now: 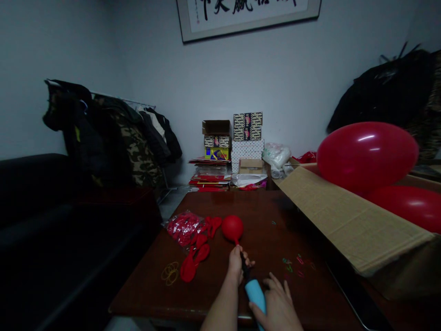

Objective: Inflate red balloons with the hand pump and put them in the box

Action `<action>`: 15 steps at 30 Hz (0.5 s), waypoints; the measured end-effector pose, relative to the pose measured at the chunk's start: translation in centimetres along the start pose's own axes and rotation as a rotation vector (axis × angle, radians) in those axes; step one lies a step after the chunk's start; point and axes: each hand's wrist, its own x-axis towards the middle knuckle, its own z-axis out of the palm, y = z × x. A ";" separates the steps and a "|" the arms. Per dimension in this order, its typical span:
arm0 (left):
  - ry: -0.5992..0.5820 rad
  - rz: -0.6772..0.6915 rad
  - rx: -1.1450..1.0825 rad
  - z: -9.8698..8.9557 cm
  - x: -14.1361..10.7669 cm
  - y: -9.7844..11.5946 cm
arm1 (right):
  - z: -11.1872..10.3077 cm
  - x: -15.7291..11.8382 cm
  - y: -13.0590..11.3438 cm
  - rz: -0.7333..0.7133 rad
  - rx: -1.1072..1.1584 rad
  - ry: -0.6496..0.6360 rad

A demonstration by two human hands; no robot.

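A small, partly inflated red balloon [232, 227] stands at the black nozzle of a light-blue hand pump [255, 295]. My left hand [237, 263] is closed around the balloon's neck where it meets the nozzle. Beside the pump's blue barrel is my right hand [277, 303], fingers spread, its thumb lying against or just over the barrel; firm contact is hard to tell. Several flat red balloons [188, 267] lie to the left, by a clear plastic bag of red balloons [185, 227]. The pump's lower end runs out of view.
Yellow rubber bands [170, 273] lie on the brown table [262, 207] at left, and small coloured clips [287, 265] at right. A cardboard box [351, 216] holding large inflated red balloons [367, 155] flanks the right side. A black sofa [51, 257] is at left.
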 end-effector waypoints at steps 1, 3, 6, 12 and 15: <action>-0.005 0.002 -0.003 -0.1 0.1 0.0 | -0.3 0.7 -0.5 0.008 0.008 0.010; -0.012 0.005 0.010 -0.1 0.3 -0.2 | -0.5 1.8 -1.1 0.019 0.013 0.026; -0.017 0.013 0.074 -0.1 0.4 -0.4 | -0.1 2.0 -1.3 0.016 0.018 0.039; -0.031 0.055 0.101 0.0 0.2 -0.6 | 1.8 -1.2 0.8 -0.002 0.028 0.001; -0.024 0.043 0.093 0.1 0.0 -0.4 | 3.5 -3.5 2.5 -0.010 -0.020 -0.029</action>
